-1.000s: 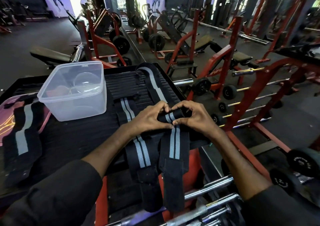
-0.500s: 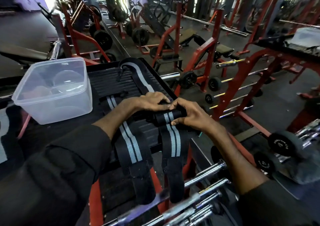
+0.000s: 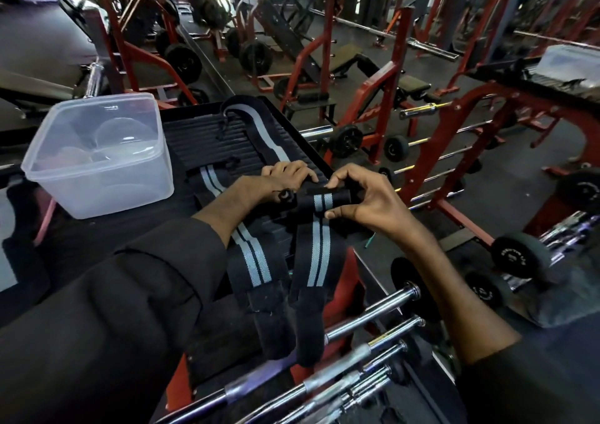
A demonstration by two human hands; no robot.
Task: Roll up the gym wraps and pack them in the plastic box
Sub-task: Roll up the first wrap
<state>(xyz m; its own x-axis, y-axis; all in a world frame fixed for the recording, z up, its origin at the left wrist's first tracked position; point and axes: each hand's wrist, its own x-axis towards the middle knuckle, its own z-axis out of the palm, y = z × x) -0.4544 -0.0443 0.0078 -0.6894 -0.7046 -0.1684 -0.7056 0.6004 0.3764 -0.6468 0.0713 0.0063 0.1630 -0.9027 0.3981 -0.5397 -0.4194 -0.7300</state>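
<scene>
A black ribbed table (image 3: 207, 137) carries the work, with a clear plastic box (image 3: 97, 163) standing open and apparently empty at its left. Three black wraps with grey stripes lie on the table: one curled at the far edge (image 3: 256, 131), one flat under the left forearm (image 3: 250, 254), and the one being rolled (image 3: 316, 248), its tail hanging over the near edge. The rolling step looks only begun. The right hand (image 3: 363, 202) pinches the small roll (image 3: 319, 201) between thumb and fingers; the left hand (image 3: 279, 180) is curled against the roll's other end. Next, the roll likely needs turning tightly toward the tail.
</scene>
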